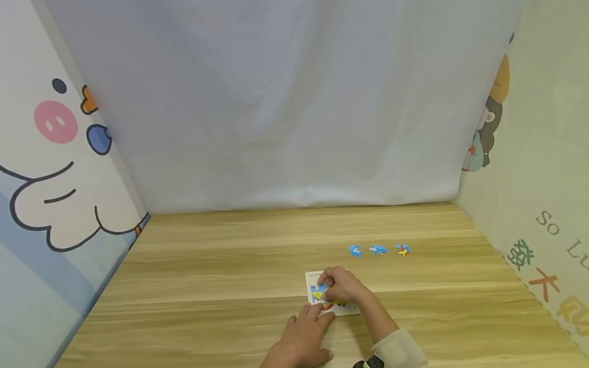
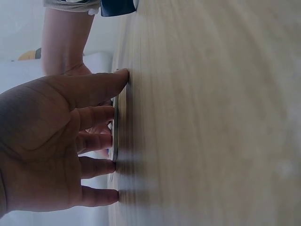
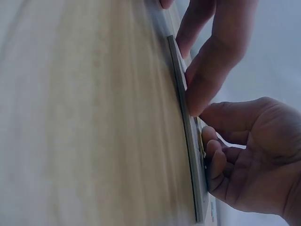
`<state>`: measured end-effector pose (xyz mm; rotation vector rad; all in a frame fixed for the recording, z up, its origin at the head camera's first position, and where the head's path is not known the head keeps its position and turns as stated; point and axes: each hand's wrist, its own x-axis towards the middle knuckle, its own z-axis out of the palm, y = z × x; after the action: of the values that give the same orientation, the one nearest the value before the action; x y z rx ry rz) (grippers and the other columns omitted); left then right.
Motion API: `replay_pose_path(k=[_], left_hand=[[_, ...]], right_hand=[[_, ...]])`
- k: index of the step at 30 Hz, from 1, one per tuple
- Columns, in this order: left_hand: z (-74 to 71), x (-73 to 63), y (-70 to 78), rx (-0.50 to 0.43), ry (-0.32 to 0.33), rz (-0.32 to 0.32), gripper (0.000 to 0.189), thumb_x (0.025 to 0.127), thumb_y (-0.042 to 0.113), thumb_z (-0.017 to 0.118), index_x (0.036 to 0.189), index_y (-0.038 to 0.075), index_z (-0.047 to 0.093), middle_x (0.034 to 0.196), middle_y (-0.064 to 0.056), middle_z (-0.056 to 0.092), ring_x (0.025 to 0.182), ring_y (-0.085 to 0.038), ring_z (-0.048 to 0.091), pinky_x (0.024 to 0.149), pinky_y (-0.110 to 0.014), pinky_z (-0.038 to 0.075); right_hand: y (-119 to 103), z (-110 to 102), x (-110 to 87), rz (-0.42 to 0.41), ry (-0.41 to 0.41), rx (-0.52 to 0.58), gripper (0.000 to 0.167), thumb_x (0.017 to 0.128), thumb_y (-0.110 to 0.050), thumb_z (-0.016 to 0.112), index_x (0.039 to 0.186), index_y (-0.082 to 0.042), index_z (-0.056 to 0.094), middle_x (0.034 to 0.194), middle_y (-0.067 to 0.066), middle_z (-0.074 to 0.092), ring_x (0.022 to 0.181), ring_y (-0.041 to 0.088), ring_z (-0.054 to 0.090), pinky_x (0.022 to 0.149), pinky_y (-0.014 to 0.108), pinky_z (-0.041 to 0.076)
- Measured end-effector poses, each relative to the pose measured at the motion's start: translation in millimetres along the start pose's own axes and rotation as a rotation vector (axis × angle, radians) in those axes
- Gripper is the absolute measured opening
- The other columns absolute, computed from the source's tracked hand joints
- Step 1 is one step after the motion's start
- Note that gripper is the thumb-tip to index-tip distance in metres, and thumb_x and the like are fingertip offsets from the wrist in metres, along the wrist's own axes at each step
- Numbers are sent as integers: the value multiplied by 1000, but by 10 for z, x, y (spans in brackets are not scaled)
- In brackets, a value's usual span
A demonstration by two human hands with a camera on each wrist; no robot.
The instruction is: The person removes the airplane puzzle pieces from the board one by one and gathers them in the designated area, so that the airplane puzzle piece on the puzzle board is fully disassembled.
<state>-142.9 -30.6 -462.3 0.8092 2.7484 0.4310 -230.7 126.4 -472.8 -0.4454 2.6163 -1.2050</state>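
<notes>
The puzzle board (image 1: 345,312) lies flat on the desk (image 1: 207,266), under the two hands, and a coloured picture part (image 1: 317,292) shows inside its pale rim. Farther from the person, to the right, three small loose pieces lie in a row: the left piece (image 1: 355,250), the middle piece (image 1: 379,249) and the right piece (image 1: 403,249).

The left hand (image 1: 303,329) has its fingers extended and grasps nothing; its fingertips touch the near edge of the board. The right hand (image 1: 342,284) is bent over the board with curled fingers, but I cannot tell if it pinches a piece, because the fingers cover this place.

In the right wrist view the board is thin and has a straight side edge, so I judge it to be light and rather stiff. Being light, it may slide on the smooth desk when pushed from one side; steady fingertips on the rim should be enough. The pieces look thin, probably of card, and their narrow tabs could bend or tear. It seems better to take each one by the wide body, between thumb and forefinger, first raising one edge with a nail.
</notes>
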Motion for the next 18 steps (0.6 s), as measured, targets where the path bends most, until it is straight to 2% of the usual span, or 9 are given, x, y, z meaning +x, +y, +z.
replay_pose_path(k=[7, 12, 18], left_hand=[[0, -12, -16, -4, 13, 17, 70, 74, 37, 76, 135, 18, 48, 138, -5, 38, 129, -35, 32, 90, -59, 37], [-4, -15, -19, 6, 15, 15, 70, 74, 38, 75, 135, 18, 48, 138, -5, 37, 129, -34, 32, 91, -58, 37], [-9, -4, -25, -16, -7, 9, 70, 74, 38, 75, 135, 18, 48, 139, -5, 38, 130, -35, 31, 92, -59, 36]], right_hand=[[-35, 46, -11, -16, 22, -10, 26, 68, 9, 71, 85, -4, 58, 74, 3, 49, 66, 17, 47, 55, 28, 43], [-61, 54, -28, -25, 42, 31, 24, 69, 11, 67, 85, -4, 57, 74, 4, 50, 66, 17, 49, 53, 28, 45], [-15, 9, -42, -46, 89, 179, 14, 74, 10, 63, 82, -1, 58, 74, 2, 53, 68, 16, 49, 58, 26, 43]])
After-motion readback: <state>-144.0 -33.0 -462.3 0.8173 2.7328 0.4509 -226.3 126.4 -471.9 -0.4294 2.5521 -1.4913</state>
